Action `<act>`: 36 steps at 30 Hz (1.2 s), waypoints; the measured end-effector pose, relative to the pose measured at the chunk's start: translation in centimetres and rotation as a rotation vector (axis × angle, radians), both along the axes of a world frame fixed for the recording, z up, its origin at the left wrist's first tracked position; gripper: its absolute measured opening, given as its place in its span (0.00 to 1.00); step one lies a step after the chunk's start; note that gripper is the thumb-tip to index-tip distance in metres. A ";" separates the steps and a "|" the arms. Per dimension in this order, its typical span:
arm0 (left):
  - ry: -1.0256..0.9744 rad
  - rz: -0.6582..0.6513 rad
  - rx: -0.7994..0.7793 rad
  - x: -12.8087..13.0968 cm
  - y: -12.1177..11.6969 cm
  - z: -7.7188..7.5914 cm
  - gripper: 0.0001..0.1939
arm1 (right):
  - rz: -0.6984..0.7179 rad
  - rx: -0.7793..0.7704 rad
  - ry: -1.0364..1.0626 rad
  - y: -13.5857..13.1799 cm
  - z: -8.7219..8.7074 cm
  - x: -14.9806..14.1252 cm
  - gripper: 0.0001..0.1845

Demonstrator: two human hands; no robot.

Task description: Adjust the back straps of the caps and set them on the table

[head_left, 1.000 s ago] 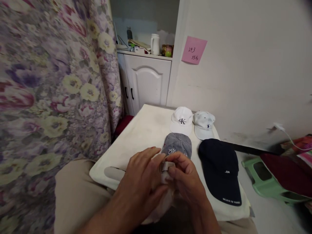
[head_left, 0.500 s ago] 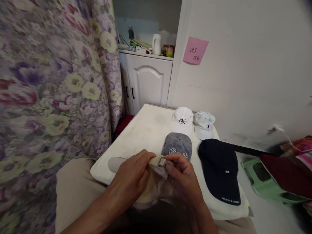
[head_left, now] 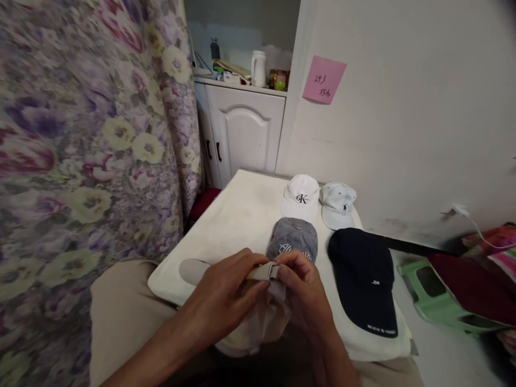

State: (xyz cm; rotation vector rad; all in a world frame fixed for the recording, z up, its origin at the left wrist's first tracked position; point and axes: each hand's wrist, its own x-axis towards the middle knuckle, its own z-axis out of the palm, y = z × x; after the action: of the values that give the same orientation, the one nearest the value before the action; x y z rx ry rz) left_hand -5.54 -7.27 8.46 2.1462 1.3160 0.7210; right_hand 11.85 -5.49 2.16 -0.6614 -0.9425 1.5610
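Observation:
Both my hands hold a beige cap [head_left: 258, 322] near the front edge of the white table [head_left: 237, 215]. My left hand [head_left: 226, 293] grips the cap's back strap from the left, fingers closed. My right hand [head_left: 302, 290] pinches the strap's metal buckle [head_left: 273, 271] from the right. The cap's brim [head_left: 191, 270] sticks out to the left. Just beyond my hands lies a grey cap [head_left: 293, 240] with white lettering.
A navy cap [head_left: 363, 277] lies to the right, a white cap [head_left: 301, 196] and a pale blue cap [head_left: 337, 204] at the table's far end. A floral curtain [head_left: 80, 134] hangs on the left. A green stool [head_left: 431, 293] stands right; a white cabinet [head_left: 242, 129] behind.
My hands turned the beige cap and drew the strap flatter across between them; the brim now shows further left. The other caps have not moved.

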 end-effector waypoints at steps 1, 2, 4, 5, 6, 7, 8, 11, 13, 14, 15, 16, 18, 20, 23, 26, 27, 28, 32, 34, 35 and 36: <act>0.001 -0.001 0.002 0.0 0.0 -0.1 0.12 | -0.006 0.000 -0.013 0.1 -0.1 0.0 0.10; -0.001 -0.002 0.008 0.0 0.0 -0.1 0.12 | -0.004 -0.001 -0.026 0.1 -0.1 0.0 0.10; -0.003 -0.004 0.016 0.0 0.1 -0.3 0.12 | 0.014 -0.005 -0.042 0.2 -0.2 0.1 0.10; -0.002 -0.005 0.020 0.0 0.1 -0.4 0.12 | 0.027 -0.005 -0.045 0.2 -0.2 0.2 0.10; -0.001 -0.005 0.027 -0.1 0.2 -0.5 0.13 | 0.038 -0.001 -0.049 0.2 -0.2 0.2 0.10; 0.003 -0.003 0.033 -0.1 0.2 -0.6 0.13 | 0.045 0.006 -0.055 0.2 -0.2 0.3 0.09; 0.006 0.001 0.034 -0.2 0.3 -0.7 0.14 | 0.049 0.014 -0.064 0.2 -0.1 0.3 0.09; 0.020 0.014 0.026 -0.3 0.3 -0.8 0.14 | 0.067 0.015 -0.089 0.2 0.0 0.4 0.09; 0.027 0.010 0.025 -0.3 0.3 -0.9 0.14 | 0.074 0.010 -0.097 0.2 0.0 0.5 0.09; 0.028 0.005 0.031 -0.3 0.3 -0.9 0.14 | 0.074 0.011 -0.103 0.2 0.0 0.5 0.09; 0.028 0.001 0.037 -0.3 0.3 -0.9 0.14 | 0.070 0.015 -0.109 0.2 0.0 0.5 0.09; 0.028 -0.003 0.041 -0.3 0.4 -1.0 0.14 | 0.067 0.020 -0.115 0.2 -0.1 0.5 0.10; 0.028 -0.006 0.046 -0.3 0.4 -1.2 0.14 | 0.071 0.029 -0.118 0.3 -0.3 0.5 0.10; 0.026 -0.009 0.048 -0.4 0.4 -1.3 0.14 | 0.078 0.036 -0.119 0.3 -0.5 0.4 0.09; 0.022 -0.014 0.045 -0.3 0.4 -1.5 0.14 | 0.062 0.052 -0.132 0.3 -0.6 0.2 0.08; 0.020 -0.023 0.028 -0.2 0.4 -1.5 0.15 | 0.030 0.081 -0.165 0.2 -0.5 -0.2 0.07; 0.015 -0.024 0.023 -0.2 0.5 -1.5 0.15 | 0.022 0.086 -0.176 0.2 -0.5 -0.3 0.07; 0.008 -0.027 0.020 -0.2 0.5 -1.5 0.15 | 0.016 0.085 -0.181 0.1 -0.5 -0.4 0.07; -0.015 -0.020 0.022 -0.3 0.5 -1.3 0.14 | -0.009 0.027 -0.124 0.0 -0.6 -0.3 0.08; -0.015 -0.012 0.018 -0.5 0.5 -1.1 0.14 | 0.017 0.008 -0.076 0.0 -0.6 -0.1 0.09; -0.016 -0.011 0.018 -0.5 0.5 -1.1 0.13 | 0.047 0.005 -0.054 0.0 -0.5 0.1 0.09; -0.018 -0.013 0.020 -0.6 0.5 -1.0 0.13 | 0.081 0.007 -0.033 0.0 -0.5 0.3 0.10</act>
State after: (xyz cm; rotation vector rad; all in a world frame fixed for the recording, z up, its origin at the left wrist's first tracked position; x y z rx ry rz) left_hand -6.14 -6.75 7.43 2.1571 1.2902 0.7494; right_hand 12.14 -5.48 1.68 -0.6535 -1.0093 1.6214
